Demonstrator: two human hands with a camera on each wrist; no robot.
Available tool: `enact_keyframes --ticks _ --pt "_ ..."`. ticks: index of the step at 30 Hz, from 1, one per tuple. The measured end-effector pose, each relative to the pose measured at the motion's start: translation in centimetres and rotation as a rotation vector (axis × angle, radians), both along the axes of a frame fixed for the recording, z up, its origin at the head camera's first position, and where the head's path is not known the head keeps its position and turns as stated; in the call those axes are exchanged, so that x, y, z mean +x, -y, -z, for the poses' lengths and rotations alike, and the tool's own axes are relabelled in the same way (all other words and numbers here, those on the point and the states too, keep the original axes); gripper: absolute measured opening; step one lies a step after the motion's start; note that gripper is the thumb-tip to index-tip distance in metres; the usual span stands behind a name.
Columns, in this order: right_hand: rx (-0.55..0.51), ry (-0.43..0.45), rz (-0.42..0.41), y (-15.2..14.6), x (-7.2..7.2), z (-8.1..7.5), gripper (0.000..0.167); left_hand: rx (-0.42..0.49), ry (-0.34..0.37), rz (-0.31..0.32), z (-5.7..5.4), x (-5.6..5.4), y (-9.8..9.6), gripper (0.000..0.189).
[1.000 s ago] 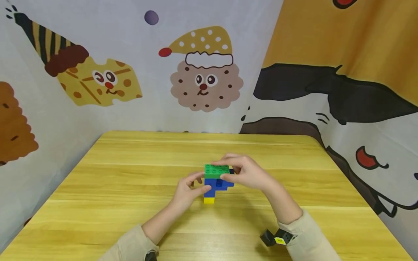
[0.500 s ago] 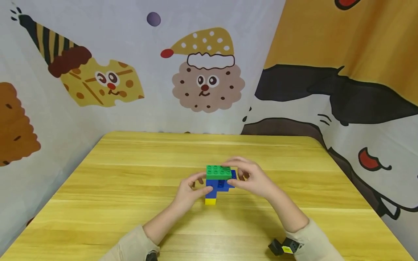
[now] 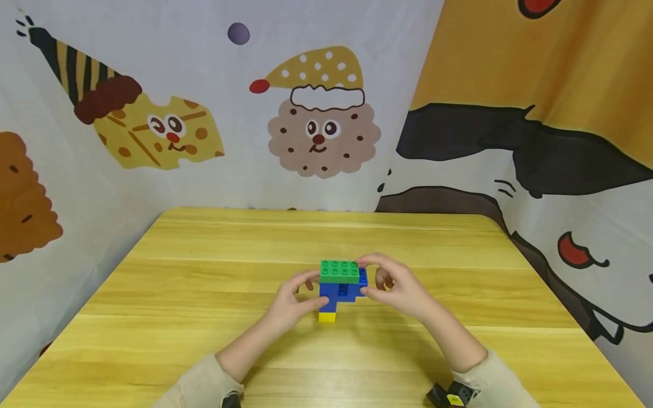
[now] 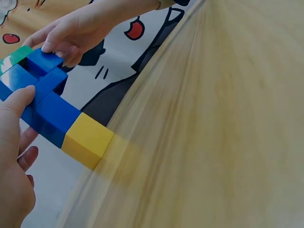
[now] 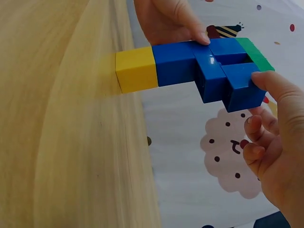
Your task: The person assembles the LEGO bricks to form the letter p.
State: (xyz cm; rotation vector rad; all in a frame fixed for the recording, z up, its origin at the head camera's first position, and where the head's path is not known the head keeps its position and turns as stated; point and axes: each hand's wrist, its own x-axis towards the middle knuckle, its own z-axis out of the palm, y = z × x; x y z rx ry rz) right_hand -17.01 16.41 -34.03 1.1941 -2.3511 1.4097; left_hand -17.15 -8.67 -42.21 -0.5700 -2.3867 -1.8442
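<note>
A small toy building-block structure stands upright on the table. At its foot is a yellow block, with several blue blocks above it that step out to the right. A flat green brick with studs lies across the top. My left hand pinches the left side of the blue column between thumb and fingers. On the other side, my right hand holds the outermost blue block, thumb on its near face. Its remaining fingers curl loosely behind, as the right wrist view shows.
The wooden table carries the structure near its middle. Behind it hangs a cloth backdrop printed with cartoon figures. Black wrist devices sit at the cuffs of the beige sleeves.
My right hand has slid right, off the top of the green brick, to the protruding blue block. My left hand keeps its grip, and the structure stays nearly in place.
</note>
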Motion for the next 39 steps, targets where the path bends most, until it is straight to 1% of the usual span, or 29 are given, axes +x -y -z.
enact_keyframes --ticks 6,12,15,17,20,25,26,27,28,32,36,39 --pt "-0.006 -0.005 0.013 0.1 0.0 0.0 0.042 -0.016 -0.021 0.002 0.1 0.1 0.3 0.042" --pt "-0.015 0.035 0.057 0.2 -0.2 -0.2 0.042 -0.002 -0.044 -0.018 -0.1 0.2 -0.2 0.043" --pt "-0.035 0.065 0.065 0.1 -0.7 -0.2 0.042 0.018 -0.046 -0.034 -0.1 0.1 -0.6 0.043" --pt "-0.049 0.101 0.065 0.1 -1.1 -0.1 0.041 0.026 -0.036 -0.044 -0.1 0.0 -0.9 0.043" --pt "-0.07 0.175 0.075 0.0 -1.8 0.2 0.04 0.042 0.005 -0.054 -0.1 -0.1 -1.5 0.044" --pt "-0.064 0.26 0.11 -0.3 -2.9 0.8 0.04 0.049 0.086 -0.065 -2.3 0.8 -2.3 0.043" --pt "-0.058 0.273 0.118 -0.4 -3.1 0.9 0.041 0.046 0.102 -0.065 -2.4 0.7 -2.4 0.043" --pt "-0.053 0.28 0.125 -0.4 -3.2 1.1 0.041 0.046 0.11 -0.065 -2.3 0.6 -2.4 0.044" --pt "-0.051 0.289 0.131 -0.5 -3.4 1.2 0.041 0.046 0.119 -0.067 -1.9 0.3 -2.5 0.045" --pt "-0.057 0.306 0.142 -0.6 -4.0 2.0 0.04 0.07 0.117 -0.061 0.3 -1.2 -2.7 0.05" --pt "-0.043 0.313 0.15 -0.7 -4.5 2.8 0.039 0.092 0.109 -0.05 0.9 -1.7 -2.9 0.057" --pt "-0.017 0.309 0.166 -0.7 -4.9 3.6 0.039 0.084 0.108 -0.046 1.1 -1.9 -3.0 0.06"
